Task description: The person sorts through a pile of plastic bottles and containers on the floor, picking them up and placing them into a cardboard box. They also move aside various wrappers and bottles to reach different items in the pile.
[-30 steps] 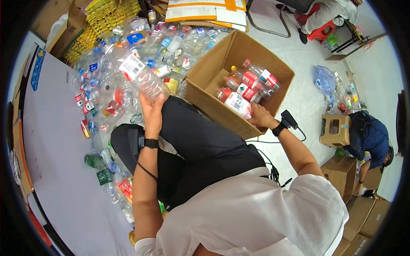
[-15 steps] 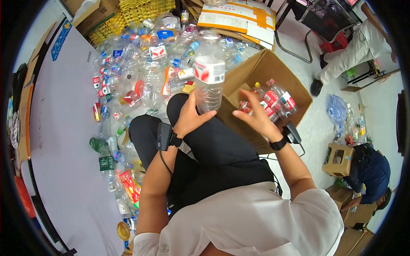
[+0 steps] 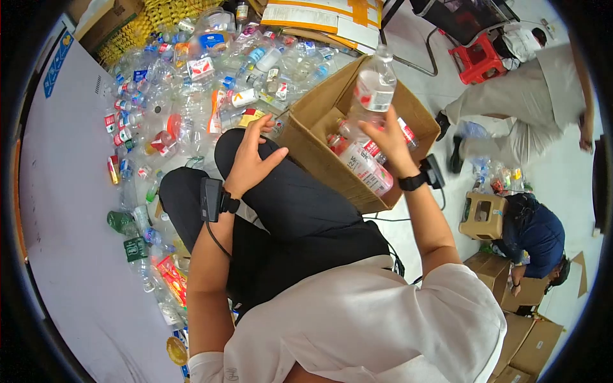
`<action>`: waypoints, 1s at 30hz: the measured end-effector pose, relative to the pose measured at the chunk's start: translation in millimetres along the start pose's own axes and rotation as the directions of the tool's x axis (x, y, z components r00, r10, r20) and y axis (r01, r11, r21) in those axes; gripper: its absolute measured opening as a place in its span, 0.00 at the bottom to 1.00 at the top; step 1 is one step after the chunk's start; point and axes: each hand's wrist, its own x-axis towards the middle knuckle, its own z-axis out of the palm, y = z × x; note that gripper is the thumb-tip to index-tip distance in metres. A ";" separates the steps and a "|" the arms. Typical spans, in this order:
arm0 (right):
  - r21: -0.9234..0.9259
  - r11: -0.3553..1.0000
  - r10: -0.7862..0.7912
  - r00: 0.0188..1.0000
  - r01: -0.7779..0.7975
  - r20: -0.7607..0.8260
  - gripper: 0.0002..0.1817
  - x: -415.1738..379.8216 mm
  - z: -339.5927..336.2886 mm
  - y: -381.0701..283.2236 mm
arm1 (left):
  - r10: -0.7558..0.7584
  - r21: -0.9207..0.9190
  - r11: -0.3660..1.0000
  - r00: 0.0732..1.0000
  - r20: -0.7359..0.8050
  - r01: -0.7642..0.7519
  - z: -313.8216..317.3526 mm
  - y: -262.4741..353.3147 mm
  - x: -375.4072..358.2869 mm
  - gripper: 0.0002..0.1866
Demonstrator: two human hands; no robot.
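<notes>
My right hand (image 3: 389, 145) is closed around the lower part of a clear plastic bottle (image 3: 377, 86) with a pink and white label. It holds the bottle upright over the cardboard box (image 3: 306, 115). Inside the box lie several bottles with red labels, and a pink-labelled bottle (image 3: 365, 167) rests near the side closest to me. My left hand (image 3: 251, 165) hovers above my knee, left of the box, with its fingers spread and nothing in them.
Many loose plastic bottles (image 3: 191, 127) cover the floor to the left, beside a pale panel (image 3: 76, 210). Flattened cardboard (image 3: 319, 16) lies behind them. One person stands by a red stool (image 3: 476, 60); another bends over boxes (image 3: 488, 271) at right.
The bottle has gone from my left hand to my right and moved over the box. My left hand has opened. The view has shifted, and the standing person has come nearer.
</notes>
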 end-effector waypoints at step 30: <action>-0.888 0.409 0.527 0.849 -0.209 0.043 0.38 -48.9 -41.5 114.3 | 0.063 0.093 0.994 0.998 0.021 -0.064 3.5 3.0 -0.1 0.18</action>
